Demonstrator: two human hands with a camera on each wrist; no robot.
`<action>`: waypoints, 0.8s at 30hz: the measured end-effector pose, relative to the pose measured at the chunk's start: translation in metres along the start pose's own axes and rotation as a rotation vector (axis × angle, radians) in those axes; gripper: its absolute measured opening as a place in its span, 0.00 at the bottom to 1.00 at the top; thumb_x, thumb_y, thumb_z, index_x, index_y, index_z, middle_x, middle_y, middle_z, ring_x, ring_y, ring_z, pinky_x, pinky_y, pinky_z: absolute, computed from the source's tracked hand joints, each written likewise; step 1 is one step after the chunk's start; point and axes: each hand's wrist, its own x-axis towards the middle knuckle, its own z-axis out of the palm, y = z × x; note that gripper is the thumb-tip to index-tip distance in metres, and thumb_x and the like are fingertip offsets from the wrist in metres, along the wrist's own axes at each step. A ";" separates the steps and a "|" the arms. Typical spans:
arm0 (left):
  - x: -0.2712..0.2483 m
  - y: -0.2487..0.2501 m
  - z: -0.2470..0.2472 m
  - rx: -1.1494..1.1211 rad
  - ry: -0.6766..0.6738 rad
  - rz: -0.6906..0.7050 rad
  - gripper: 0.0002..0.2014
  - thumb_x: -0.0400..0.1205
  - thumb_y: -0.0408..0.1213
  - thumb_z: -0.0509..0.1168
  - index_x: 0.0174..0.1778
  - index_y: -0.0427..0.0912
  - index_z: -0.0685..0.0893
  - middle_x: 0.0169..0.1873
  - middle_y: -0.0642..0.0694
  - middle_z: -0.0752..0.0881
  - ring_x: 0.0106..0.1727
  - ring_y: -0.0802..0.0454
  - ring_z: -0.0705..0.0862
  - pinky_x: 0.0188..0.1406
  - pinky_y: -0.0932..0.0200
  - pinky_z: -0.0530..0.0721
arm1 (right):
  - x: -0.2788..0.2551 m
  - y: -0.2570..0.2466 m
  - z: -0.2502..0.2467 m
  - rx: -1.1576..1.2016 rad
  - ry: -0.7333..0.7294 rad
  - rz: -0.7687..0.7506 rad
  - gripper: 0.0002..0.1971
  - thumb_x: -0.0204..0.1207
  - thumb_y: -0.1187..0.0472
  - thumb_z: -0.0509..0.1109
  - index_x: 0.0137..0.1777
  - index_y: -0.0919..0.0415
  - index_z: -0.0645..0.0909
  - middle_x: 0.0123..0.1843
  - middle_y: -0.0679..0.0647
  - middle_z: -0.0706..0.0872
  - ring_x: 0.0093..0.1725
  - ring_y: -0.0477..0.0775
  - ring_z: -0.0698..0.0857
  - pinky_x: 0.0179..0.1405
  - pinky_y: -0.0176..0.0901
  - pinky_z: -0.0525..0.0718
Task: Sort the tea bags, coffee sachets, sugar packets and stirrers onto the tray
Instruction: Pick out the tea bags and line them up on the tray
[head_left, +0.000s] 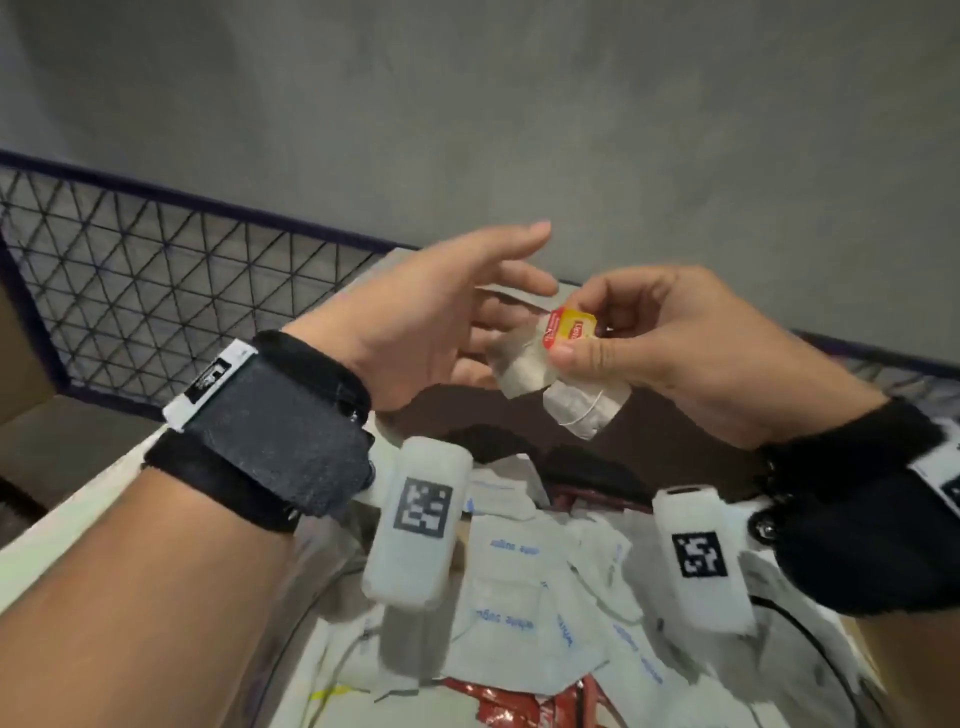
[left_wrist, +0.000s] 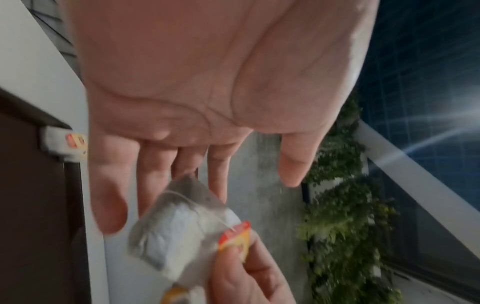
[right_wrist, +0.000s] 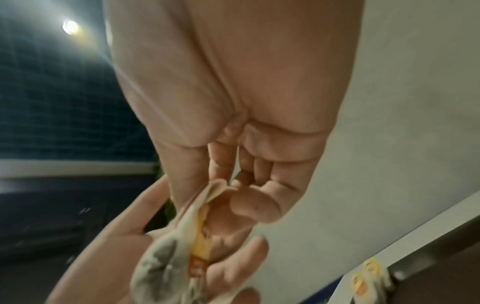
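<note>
My right hand is raised above the table and pinches two tea bags by their yellow and red tag between thumb and forefinger. The bags hang down and to the left; the left wrist view shows the nearer bag. My left hand is open with straight, spread fingers just behind the bags; I cannot tell whether it touches them. A dark brown tray lies beyond the hands. Other tea bags lie at its edge.
Below my wrists is a heap of white sugar packets with red sachets at the near edge. A black wire mesh panel runs along the back left, and a cardboard box stands at far left. A grey wall rises behind.
</note>
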 end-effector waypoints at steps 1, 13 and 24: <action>0.003 -0.003 0.015 0.028 -0.042 -0.010 0.21 0.79 0.58 0.71 0.57 0.45 0.87 0.43 0.45 0.89 0.39 0.52 0.87 0.41 0.55 0.90 | -0.009 0.006 -0.007 0.007 0.058 0.018 0.15 0.63 0.62 0.82 0.47 0.69 0.87 0.46 0.70 0.90 0.46 0.60 0.85 0.53 0.55 0.86; 0.024 -0.049 0.082 0.097 0.082 -0.099 0.05 0.84 0.35 0.73 0.51 0.39 0.94 0.42 0.37 0.89 0.39 0.47 0.86 0.35 0.54 0.90 | -0.065 0.050 -0.021 -0.010 0.208 0.118 0.13 0.71 0.68 0.84 0.53 0.65 0.87 0.36 0.59 0.82 0.31 0.55 0.81 0.26 0.45 0.86; 0.019 -0.053 0.085 -0.094 0.171 -0.009 0.08 0.82 0.32 0.74 0.56 0.41 0.89 0.43 0.39 0.91 0.34 0.51 0.88 0.28 0.56 0.90 | -0.076 0.045 -0.019 0.171 0.170 0.243 0.14 0.79 0.54 0.77 0.60 0.61 0.86 0.40 0.65 0.92 0.30 0.63 0.89 0.17 0.43 0.80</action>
